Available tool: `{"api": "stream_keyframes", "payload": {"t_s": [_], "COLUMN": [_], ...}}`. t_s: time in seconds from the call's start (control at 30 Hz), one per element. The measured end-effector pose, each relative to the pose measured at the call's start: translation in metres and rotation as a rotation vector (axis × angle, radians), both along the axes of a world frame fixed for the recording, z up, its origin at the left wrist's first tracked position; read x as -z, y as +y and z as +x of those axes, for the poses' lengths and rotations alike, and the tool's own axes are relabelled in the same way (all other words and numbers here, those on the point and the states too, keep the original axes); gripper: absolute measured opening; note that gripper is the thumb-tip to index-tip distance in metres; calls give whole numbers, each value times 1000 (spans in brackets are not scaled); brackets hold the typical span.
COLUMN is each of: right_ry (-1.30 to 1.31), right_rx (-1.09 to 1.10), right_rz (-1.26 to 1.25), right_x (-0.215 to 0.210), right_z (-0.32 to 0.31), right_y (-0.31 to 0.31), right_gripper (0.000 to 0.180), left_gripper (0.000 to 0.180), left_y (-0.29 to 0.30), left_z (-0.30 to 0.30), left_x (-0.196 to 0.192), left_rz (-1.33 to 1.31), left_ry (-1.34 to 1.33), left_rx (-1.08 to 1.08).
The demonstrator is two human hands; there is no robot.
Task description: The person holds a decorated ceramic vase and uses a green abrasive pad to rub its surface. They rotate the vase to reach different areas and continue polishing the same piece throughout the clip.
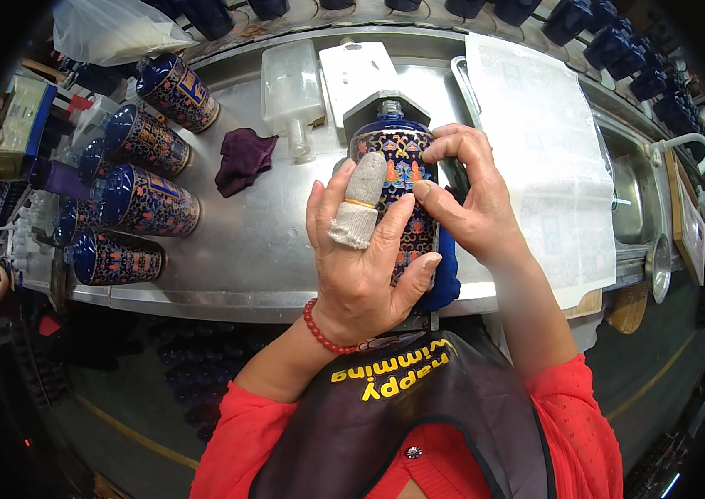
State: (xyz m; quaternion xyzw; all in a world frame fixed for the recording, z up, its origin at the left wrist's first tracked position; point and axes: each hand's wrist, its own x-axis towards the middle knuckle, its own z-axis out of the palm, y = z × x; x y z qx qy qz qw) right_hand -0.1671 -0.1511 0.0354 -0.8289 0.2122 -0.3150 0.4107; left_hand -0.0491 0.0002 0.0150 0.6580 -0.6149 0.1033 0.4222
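A dark blue bottle (pixel 394 135) with a colourful floral pattern lies in front of me, its neck pointing away, against a dark grey angular holder (pixel 419 106). My left hand (pixel 361 258) rests over its left side with fingers stretched and thumb apart. One finger wears a grey knitted sleeve (pixel 362 195) with a yellow band. At the bottle's right side, my right hand (pixel 473 195) touches the patterned surface with bent fingers, thumb and forefinger tips apart. The left hand covers part of the bottle's middle. Under its right lower side a blue cloth (pixel 446 274) shows.
Several patterned blue bottles (pixel 149 200) stand at the left on the metal worktop (pixel 240 241). A crumpled purple cloth (pixel 244 160) and a clear plastic container (pixel 290 87) lie nearer. White printed sheets (pixel 535 166) cover the right side, beside a sink (pixel 631 195) with a white tap (pixel 689 143).
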Motion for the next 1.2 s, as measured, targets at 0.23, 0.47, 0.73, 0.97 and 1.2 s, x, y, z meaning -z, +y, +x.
{"api": "stream_keyframes", "payload": {"t_s": [0.23, 0.47, 0.73, 0.97, 1.2], "right_ry": [-1, 12, -38, -53, -59], "right_rx": [4, 40, 62, 91, 90], "right_rz": [-11, -19, 22, -23, -127], "right_x": [0, -1, -1, 9, 8], "right_z": [0, 4, -2, -4, -21], "right_y": [0, 2, 8, 13, 26], "right_gripper": [33, 34, 34, 36, 39], "left_gripper": [59, 50, 36, 30, 45], "left_y": [3, 4, 0, 0, 12], "left_z": [1, 9, 15, 19, 20], "left_x": [3, 10, 2, -2, 7], "left_rz": [-25, -63, -71, -71, -30], "left_ry": [66, 117, 84, 84, 59], "left_rx": [34, 22, 27, 13, 1]}}
